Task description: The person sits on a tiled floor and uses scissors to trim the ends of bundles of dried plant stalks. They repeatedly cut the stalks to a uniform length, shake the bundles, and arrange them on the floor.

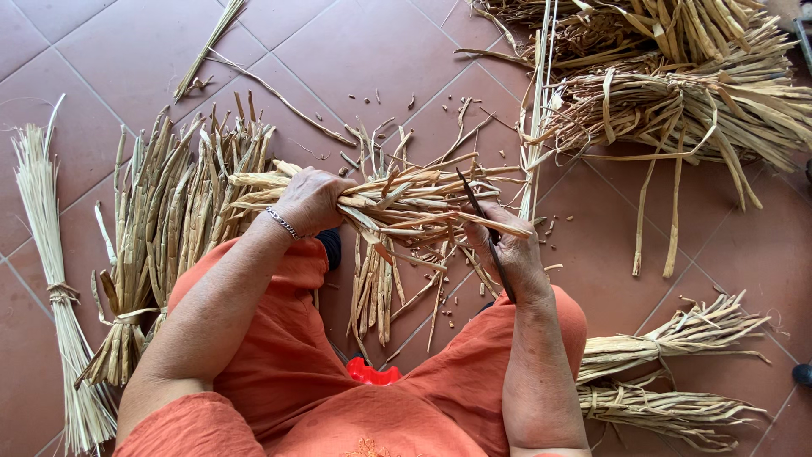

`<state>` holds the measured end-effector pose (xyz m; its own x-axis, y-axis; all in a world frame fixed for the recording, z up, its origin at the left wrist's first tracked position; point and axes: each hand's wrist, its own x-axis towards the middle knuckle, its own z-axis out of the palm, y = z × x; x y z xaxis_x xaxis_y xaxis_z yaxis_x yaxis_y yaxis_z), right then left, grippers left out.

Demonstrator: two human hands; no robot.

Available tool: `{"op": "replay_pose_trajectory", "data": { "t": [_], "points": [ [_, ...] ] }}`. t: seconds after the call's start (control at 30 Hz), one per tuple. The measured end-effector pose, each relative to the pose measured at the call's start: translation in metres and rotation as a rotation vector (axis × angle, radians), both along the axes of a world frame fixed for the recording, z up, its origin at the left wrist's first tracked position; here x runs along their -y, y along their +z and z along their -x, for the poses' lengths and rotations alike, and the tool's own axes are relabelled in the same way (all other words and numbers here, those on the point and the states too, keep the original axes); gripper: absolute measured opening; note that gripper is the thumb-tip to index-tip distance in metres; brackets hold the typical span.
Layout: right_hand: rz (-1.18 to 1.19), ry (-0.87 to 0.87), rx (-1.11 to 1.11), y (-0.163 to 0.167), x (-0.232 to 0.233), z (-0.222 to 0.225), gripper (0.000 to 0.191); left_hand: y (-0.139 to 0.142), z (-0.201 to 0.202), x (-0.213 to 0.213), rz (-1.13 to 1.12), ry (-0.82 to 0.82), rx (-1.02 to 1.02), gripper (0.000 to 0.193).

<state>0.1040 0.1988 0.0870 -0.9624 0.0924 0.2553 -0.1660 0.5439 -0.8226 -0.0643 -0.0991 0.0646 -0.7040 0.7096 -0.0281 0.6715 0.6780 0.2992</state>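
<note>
Right hand (514, 254) pinches a thin dark blade (484, 227), tip against the dried-leaf bundle (406, 199). Left hand (311, 199) is clenched around that bundle over the lap. Tied sheaves (677, 110) lie farther off on the tile floor (127, 51).

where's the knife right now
In the head view the knife is in the right hand, right of centre, its blade against the straw bundle gripped by the left hand.

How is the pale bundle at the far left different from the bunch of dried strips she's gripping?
The pale bundle is thin, straight stalks, tied near its lower end, lying untouched on the tiled floor. The gripped bunch is broader, flatter, browner strips, loose and splayed, held up by the left hand. Both are dry plant material.
</note>
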Motion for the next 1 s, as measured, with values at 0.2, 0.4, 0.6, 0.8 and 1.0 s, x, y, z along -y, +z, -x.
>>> {"op": "replay_pose_trajectory", "data": {
  "t": [0.2,0.4,0.6,0.8,1.0],
  "points": [
    [-0.120,-0.123,0.021,-0.008,0.013,0.000,0.056,0.001,-0.001,-0.004,-0.064,0.060,0.051,0.020],
    [0.072,-0.031,-0.069,-0.011,0.018,0.004,0.066,0.000,0.003,-0.002,-0.070,0.067,0.059,0.019],
    [0.027,-0.029,0.075,-0.014,0.014,0.003,0.071,-0.002,0.004,0.002,-0.012,0.035,0.030,0.018],
    [0.347,-0.075,0.010,-0.021,0.011,0.002,0.072,-0.002,0.005,0.000,-0.056,0.112,0.118,0.026],
    [0.695,-0.224,-0.026,-0.015,0.007,0.001,0.071,0.000,0.021,0.016,-0.306,0.192,0.236,0.027]
  ]
}}
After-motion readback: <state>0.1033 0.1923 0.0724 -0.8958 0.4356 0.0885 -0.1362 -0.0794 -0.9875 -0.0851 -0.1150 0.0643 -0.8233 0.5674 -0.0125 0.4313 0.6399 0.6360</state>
